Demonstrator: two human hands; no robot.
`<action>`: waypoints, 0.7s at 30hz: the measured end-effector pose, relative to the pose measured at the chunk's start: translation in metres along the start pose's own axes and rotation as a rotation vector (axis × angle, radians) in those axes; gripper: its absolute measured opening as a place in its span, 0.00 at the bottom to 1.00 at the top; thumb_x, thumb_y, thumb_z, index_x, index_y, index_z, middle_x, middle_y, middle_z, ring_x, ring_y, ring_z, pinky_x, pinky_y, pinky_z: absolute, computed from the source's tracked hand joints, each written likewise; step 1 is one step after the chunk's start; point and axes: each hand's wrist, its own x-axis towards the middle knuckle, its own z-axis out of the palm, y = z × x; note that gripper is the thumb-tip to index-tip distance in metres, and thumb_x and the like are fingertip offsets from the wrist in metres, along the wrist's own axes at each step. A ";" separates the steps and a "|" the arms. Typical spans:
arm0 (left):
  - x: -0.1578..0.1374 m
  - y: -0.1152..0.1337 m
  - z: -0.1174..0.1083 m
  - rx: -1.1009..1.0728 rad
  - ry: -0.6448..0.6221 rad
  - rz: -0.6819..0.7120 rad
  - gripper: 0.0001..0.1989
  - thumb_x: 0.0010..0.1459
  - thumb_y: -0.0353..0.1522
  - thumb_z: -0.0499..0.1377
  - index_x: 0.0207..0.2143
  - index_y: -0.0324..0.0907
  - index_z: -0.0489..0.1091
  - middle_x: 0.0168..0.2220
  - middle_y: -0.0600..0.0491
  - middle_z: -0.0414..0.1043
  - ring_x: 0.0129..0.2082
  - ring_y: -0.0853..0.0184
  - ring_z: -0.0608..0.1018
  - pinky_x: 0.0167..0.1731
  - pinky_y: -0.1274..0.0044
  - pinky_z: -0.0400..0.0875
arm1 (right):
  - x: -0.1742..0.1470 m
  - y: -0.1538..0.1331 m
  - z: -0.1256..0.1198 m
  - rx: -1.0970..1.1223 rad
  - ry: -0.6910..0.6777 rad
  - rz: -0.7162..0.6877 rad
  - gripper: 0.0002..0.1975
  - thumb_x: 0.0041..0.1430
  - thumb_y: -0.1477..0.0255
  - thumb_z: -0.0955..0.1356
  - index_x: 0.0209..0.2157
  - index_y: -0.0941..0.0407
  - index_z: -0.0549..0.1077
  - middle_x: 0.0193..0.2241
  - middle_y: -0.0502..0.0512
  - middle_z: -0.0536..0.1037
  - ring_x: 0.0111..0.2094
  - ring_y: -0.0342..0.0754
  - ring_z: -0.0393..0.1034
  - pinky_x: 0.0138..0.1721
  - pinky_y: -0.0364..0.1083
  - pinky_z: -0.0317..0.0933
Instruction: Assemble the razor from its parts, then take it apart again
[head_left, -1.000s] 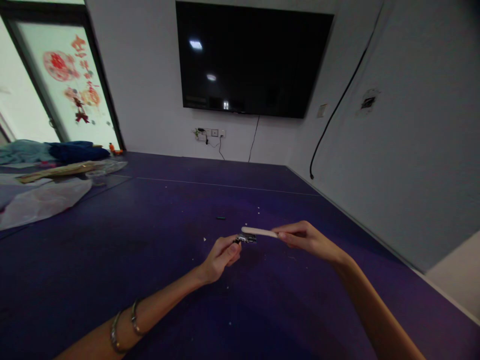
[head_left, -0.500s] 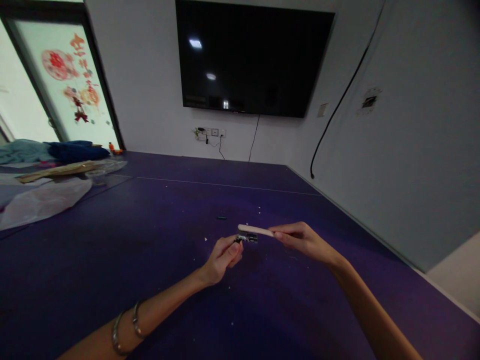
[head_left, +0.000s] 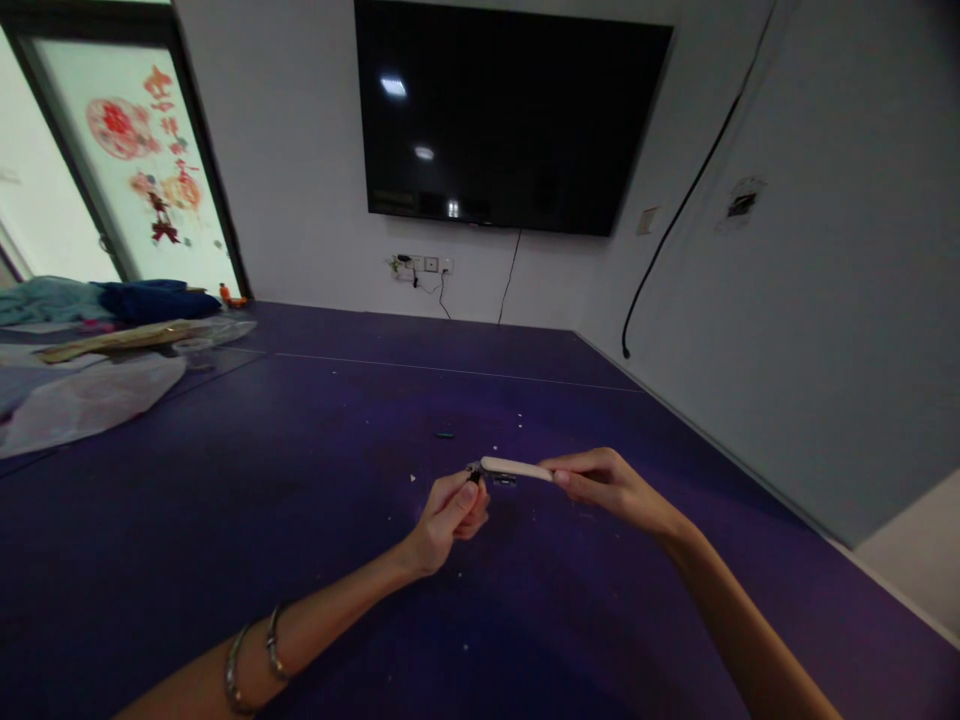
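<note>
My left hand (head_left: 454,508) is closed, thumb on top, around a small black and silver object (head_left: 503,480), whose kind I cannot make out. My right hand (head_left: 604,482) pinches one end of a pale, slim, flat stick with a rounded tip (head_left: 517,468) between thumb and fingers. The stick lies nearly level, its far tip pointing left at my left hand. It covers part of the black and silver object; whether they touch I cannot tell. Both are held above the purple surface (head_left: 360,620).
Small white bits (head_left: 412,478) and a short dark piece (head_left: 445,435) lie on the purple surface. At the left are clear plastic (head_left: 112,400) and folded blue cloth (head_left: 157,301). A black cable (head_left: 679,215) hangs at the right wall; a television (head_left: 510,110) is on the wall ahead.
The pale stick has shifted slightly right and down, and now covers more of the black and silver object. My left hand has tilted that object a little. Both grips stay the same.
</note>
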 end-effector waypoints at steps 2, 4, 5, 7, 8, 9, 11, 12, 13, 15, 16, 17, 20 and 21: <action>0.001 0.002 0.001 -0.020 -0.008 0.009 0.19 0.57 0.44 0.52 0.22 0.40 0.55 0.17 0.63 0.45 0.13 0.81 0.48 0.12 0.84 0.40 | 0.001 0.003 -0.003 -0.002 0.024 0.010 0.18 0.54 0.61 0.66 0.40 0.58 0.76 0.18 0.48 0.62 0.21 0.38 0.50 0.20 0.41 0.42; 0.002 0.004 0.002 -0.036 -0.005 0.011 0.19 0.57 0.44 0.52 0.23 0.40 0.55 0.16 0.63 0.45 0.13 0.81 0.48 0.12 0.85 0.40 | 0.004 0.006 -0.005 0.024 0.060 0.028 0.17 0.54 0.62 0.66 0.39 0.58 0.76 0.17 0.47 0.60 0.20 0.38 0.49 0.19 0.41 0.41; 0.003 0.004 0.003 -0.038 0.011 0.003 0.18 0.57 0.44 0.53 0.23 0.40 0.55 0.16 0.63 0.45 0.13 0.81 0.48 0.12 0.85 0.40 | 0.005 0.007 -0.004 0.059 0.083 0.033 0.17 0.54 0.62 0.66 0.38 0.59 0.76 0.16 0.46 0.59 0.19 0.37 0.49 0.19 0.40 0.41; 0.005 0.005 0.003 -0.029 0.067 -0.023 0.19 0.56 0.44 0.53 0.23 0.40 0.55 0.16 0.64 0.45 0.12 0.81 0.47 0.11 0.86 0.40 | 0.007 0.006 0.003 0.207 0.135 0.033 0.17 0.53 0.61 0.67 0.37 0.61 0.76 0.15 0.45 0.58 0.17 0.37 0.48 0.17 0.40 0.40; 0.006 0.004 0.003 -0.019 0.105 -0.037 0.19 0.56 0.45 0.53 0.22 0.40 0.55 0.16 0.64 0.45 0.12 0.81 0.47 0.11 0.86 0.40 | 0.008 0.005 0.010 0.319 0.148 0.035 0.17 0.53 0.61 0.67 0.36 0.61 0.75 0.15 0.44 0.58 0.16 0.36 0.47 0.16 0.40 0.39; 0.007 0.003 0.002 -0.007 0.145 -0.053 0.20 0.55 0.45 0.54 0.22 0.40 0.54 0.15 0.64 0.45 0.12 0.81 0.47 0.10 0.86 0.39 | 0.008 0.003 0.020 0.454 0.153 0.039 0.17 0.52 0.61 0.67 0.35 0.61 0.74 0.15 0.44 0.58 0.15 0.36 0.46 0.15 0.39 0.38; 0.010 0.001 0.001 0.016 0.221 -0.079 0.20 0.54 0.47 0.54 0.22 0.41 0.54 0.15 0.65 0.45 0.11 0.81 0.48 0.10 0.86 0.40 | 0.006 -0.004 0.047 0.744 0.116 0.079 0.14 0.53 0.61 0.67 0.34 0.58 0.71 0.16 0.43 0.58 0.14 0.34 0.44 0.13 0.38 0.36; 0.011 0.000 0.000 0.026 0.254 -0.087 0.21 0.53 0.47 0.54 0.22 0.41 0.54 0.14 0.65 0.45 0.11 0.81 0.48 0.10 0.86 0.40 | 0.005 -0.009 0.063 0.891 0.109 0.095 0.13 0.53 0.61 0.66 0.32 0.57 0.69 0.15 0.42 0.57 0.13 0.34 0.42 0.12 0.37 0.35; 0.012 -0.001 -0.001 0.036 0.283 -0.094 0.21 0.53 0.48 0.54 0.21 0.41 0.54 0.14 0.65 0.45 0.11 0.81 0.48 0.09 0.86 0.41 | 0.002 -0.013 0.078 1.018 0.104 0.114 0.12 0.53 0.61 0.66 0.32 0.55 0.67 0.15 0.41 0.56 0.13 0.34 0.41 0.12 0.36 0.34; 0.013 -0.002 -0.001 0.054 0.335 -0.106 0.22 0.52 0.48 0.55 0.20 0.41 0.53 0.13 0.65 0.46 0.11 0.81 0.48 0.09 0.86 0.42 | -0.003 -0.023 0.106 1.176 0.072 0.177 0.11 0.54 0.61 0.66 0.32 0.54 0.64 0.15 0.40 0.57 0.12 0.34 0.39 0.11 0.36 0.33; 0.014 -0.002 -0.001 0.064 0.362 -0.113 0.23 0.51 0.48 0.55 0.20 0.41 0.53 0.13 0.65 0.46 0.11 0.81 0.48 0.09 0.87 0.43 | -0.006 -0.027 0.116 1.215 0.067 0.201 0.12 0.54 0.60 0.65 0.32 0.54 0.63 0.15 0.40 0.58 0.12 0.34 0.39 0.11 0.36 0.33; 0.014 -0.003 -0.001 0.076 0.387 -0.122 0.23 0.51 0.48 0.55 0.20 0.41 0.53 0.13 0.65 0.46 0.11 0.81 0.49 0.09 0.87 0.43 | -0.007 -0.030 0.124 1.239 0.075 0.211 0.12 0.54 0.60 0.65 0.32 0.54 0.63 0.15 0.40 0.58 0.12 0.33 0.40 0.11 0.36 0.34; 0.015 -0.004 0.001 0.111 0.446 -0.144 0.23 0.49 0.48 0.56 0.20 0.41 0.53 0.12 0.65 0.47 0.10 0.81 0.50 0.09 0.87 0.45 | -0.009 -0.035 0.136 1.262 0.135 0.201 0.13 0.53 0.60 0.67 0.30 0.55 0.63 0.14 0.40 0.58 0.13 0.34 0.43 0.13 0.36 0.37; 0.015 -0.005 0.002 0.119 0.450 -0.149 0.23 0.49 0.48 0.57 0.20 0.41 0.53 0.13 0.65 0.47 0.10 0.81 0.51 0.09 0.87 0.45 | -0.008 -0.034 0.139 1.265 0.154 0.199 0.14 0.52 0.60 0.67 0.30 0.55 0.63 0.14 0.40 0.58 0.13 0.34 0.44 0.14 0.37 0.38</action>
